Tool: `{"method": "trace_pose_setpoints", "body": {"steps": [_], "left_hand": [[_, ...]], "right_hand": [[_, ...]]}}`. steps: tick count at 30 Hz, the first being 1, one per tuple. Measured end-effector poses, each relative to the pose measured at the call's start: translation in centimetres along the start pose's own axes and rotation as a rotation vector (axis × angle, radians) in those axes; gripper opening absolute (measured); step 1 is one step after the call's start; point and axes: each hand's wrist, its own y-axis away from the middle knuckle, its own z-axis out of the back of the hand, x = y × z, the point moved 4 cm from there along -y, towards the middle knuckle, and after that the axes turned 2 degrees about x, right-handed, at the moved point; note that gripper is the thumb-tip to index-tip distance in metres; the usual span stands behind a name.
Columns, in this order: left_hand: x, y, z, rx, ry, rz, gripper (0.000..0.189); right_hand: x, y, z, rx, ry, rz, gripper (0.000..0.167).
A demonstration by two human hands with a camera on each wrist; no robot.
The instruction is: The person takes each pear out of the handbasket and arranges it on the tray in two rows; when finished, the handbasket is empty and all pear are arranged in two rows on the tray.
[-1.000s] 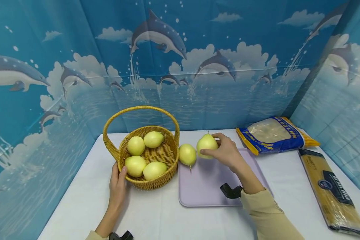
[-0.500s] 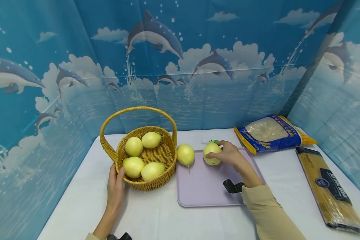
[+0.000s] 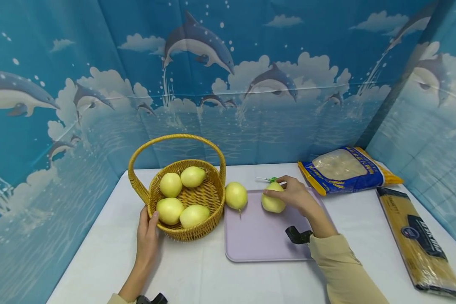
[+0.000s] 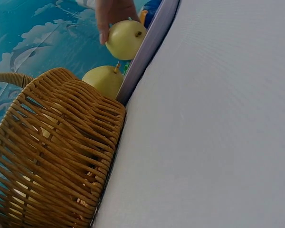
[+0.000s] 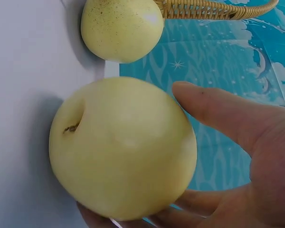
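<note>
My right hand [image 3: 294,196] holds a pale yellow-green pear [image 3: 273,202] between thumb and fingers, low over the lilac tray [image 3: 254,240]. In the right wrist view that pear [image 5: 123,147] fills the middle, its stem hollow facing the tray. A second pear [image 3: 236,195] sits at the tray's left back corner, beside the wicker basket [image 3: 197,234]. Several pears lie in the basket, whose tall handle arches over it. My left hand [image 3: 147,240] rests against the basket's left front side, thumb at its wall; its other fingertips are partly hidden.
A small thin green-and-white thing [image 3: 270,180] lies behind the tray. At the back right are a blue and yellow bag [image 3: 346,171] and a flat spaghetti packet [image 3: 422,240]. A dolphin-print curtain [image 3: 228,93] bounds the white table.
My right hand has lowered the pear onto or near the tray, moving right. The green-and-white thing behind it has come into view. My left hand stays at the basket.
</note>
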Motion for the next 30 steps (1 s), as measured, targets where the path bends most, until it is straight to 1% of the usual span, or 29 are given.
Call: {"method": "trace_pose_setpoints", "body": {"steps": [7, 9, 18, 26, 30], "left_hand": [[-0.02, -0.04, -0.05, -0.011, -0.012, -0.006, 0.059], [0.02, -0.06, -0.05, -0.012, -0.011, -0.007, 0.059], [0.03, -0.07, -0.08, -0.008, -0.011, -0.012, 0.060], [-0.01, -0.06, -0.12, -0.005, -0.011, -0.013, 0.060], [0.02, -0.09, -0.14, -0.004, -0.012, -0.015, 0.059]], "right_hand": [[-0.06, -0.08, -0.11, -0.005, 0.011, -0.009, 0.090], [-0.10, -0.15, -0.27, -0.010, -0.004, -0.009, 0.090], [-0.51, -0.78, -0.86, -0.023, -0.092, 0.034, 0.089], [-0.16, -0.53, -0.49, -0.009, -0.075, 0.050, 0.084], [0.12, -0.33, -0.33, -0.010, -0.069, 0.072, 0.083]]}}
